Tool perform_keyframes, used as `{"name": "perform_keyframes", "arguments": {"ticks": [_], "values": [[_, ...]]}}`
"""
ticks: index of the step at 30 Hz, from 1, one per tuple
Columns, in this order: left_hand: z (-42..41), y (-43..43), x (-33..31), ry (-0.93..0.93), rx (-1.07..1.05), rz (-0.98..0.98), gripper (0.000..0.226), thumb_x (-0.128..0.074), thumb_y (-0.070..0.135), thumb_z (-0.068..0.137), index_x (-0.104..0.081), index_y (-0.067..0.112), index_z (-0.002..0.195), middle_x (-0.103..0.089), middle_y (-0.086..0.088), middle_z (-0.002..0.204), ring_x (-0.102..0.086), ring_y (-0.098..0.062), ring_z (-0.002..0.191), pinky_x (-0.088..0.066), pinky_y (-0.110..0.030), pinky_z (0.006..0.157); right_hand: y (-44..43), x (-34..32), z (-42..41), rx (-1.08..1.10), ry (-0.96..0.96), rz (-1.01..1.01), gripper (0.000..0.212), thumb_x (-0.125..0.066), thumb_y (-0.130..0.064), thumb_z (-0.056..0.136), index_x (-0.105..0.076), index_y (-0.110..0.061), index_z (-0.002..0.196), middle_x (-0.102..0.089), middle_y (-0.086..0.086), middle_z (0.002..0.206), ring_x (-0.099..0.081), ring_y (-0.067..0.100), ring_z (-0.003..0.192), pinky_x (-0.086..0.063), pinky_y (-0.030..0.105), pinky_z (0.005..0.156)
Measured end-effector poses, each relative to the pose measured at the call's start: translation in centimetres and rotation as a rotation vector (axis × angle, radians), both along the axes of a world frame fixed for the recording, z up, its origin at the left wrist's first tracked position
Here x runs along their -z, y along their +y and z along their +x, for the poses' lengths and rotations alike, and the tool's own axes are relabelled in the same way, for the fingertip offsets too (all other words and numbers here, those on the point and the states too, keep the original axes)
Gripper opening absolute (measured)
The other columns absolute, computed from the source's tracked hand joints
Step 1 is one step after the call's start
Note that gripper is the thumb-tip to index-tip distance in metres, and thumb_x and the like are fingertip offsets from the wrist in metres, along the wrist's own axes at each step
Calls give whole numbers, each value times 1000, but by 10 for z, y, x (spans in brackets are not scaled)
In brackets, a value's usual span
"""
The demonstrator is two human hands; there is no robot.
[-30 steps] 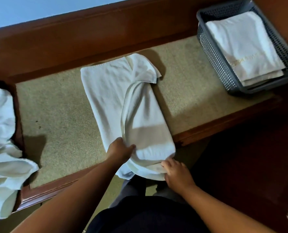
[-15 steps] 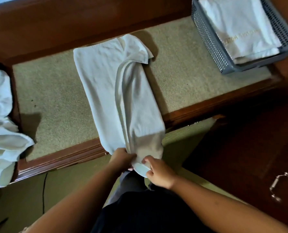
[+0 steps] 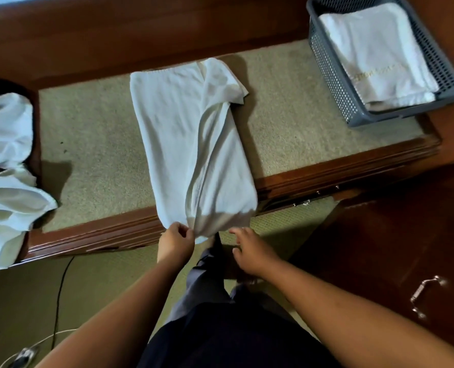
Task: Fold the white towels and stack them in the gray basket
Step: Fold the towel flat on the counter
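A white towel (image 3: 191, 144) folded lengthwise lies across the carpeted bench top (image 3: 93, 144), its near end hanging over the wooden front edge. My left hand (image 3: 176, 241) pinches the near left corner of that hanging end. My right hand (image 3: 249, 249) hovers just right of the towel's end with fingers spread, holding nothing. The gray basket (image 3: 326, 62) stands at the far right of the bench, with folded white towels (image 3: 374, 54) stacked inside.
A heap of unfolded white towels (image 3: 5, 166) lies at the left end. The wooden bench frame (image 3: 340, 171) runs along the front, a dark cabinet with a metal handle (image 3: 422, 296) is to the right, and cables (image 3: 58, 293) trail on the floor.
The towel's near end has been drawn toward me over the bench edge. My right hand has let go of it and opened beside it; the left hand keeps its pinch.
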State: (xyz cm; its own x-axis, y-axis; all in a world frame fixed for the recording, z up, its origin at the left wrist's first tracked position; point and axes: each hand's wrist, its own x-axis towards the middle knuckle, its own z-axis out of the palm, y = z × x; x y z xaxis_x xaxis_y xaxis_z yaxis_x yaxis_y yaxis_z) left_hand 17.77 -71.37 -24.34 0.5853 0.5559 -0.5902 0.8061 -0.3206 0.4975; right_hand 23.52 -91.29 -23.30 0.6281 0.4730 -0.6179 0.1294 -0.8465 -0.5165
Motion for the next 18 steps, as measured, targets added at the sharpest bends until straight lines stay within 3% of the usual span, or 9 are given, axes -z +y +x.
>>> {"name": "perform_keyframes", "arguments": {"ticks": [4, 8, 11, 14, 18], "values": [[13, -8, -12, -207, 43, 111, 15, -60, 30, 94, -56, 18, 102, -61, 5, 100, -61, -21, 93, -47, -34, 72, 10, -7, 28, 32, -169, 50, 48, -53, -22, 91, -48, -20, 138, -42, 6, 135, -47, 28, 121, -46, 41, 99], [36, -8, -8, -195, 230, 315, 66, -72, 39, 83, -45, 14, 138, -51, -9, 130, -51, -34, 119, -45, -49, 95, 28, -15, 52, -5, -280, 58, 51, -52, -18, 89, -49, -20, 140, -41, 4, 140, -41, 28, 127, -41, 42, 104], [65, -4, -4, -89, 295, 362, 93, -68, 51, 83, -22, 15, 155, -34, -11, 148, -39, -34, 133, -36, -48, 107, 40, -22, 68, -84, -285, 3, 57, -52, -17, 90, -44, -22, 147, -34, 2, 152, -35, 26, 137, -31, 36, 112], [106, 7, 1, -110, 221, 290, 88, -62, 45, 88, -14, 19, 157, -29, -10, 152, -34, -34, 136, -31, -47, 111, 48, -23, 86, -175, -250, -70, 62, -50, -22, 95, -31, -28, 154, -15, -3, 164, -16, 19, 149, -19, 34, 118], [161, 26, 1, -133, 184, 274, 70, -55, 21, 91, -24, 21, 153, -43, -8, 142, -42, -33, 128, -32, -45, 106, 55, -21, 109, -288, -209, -134, 68, -46, -23, 98, -15, -29, 158, 6, -6, 167, 4, 16, 153, -6, 40, 123]]}}
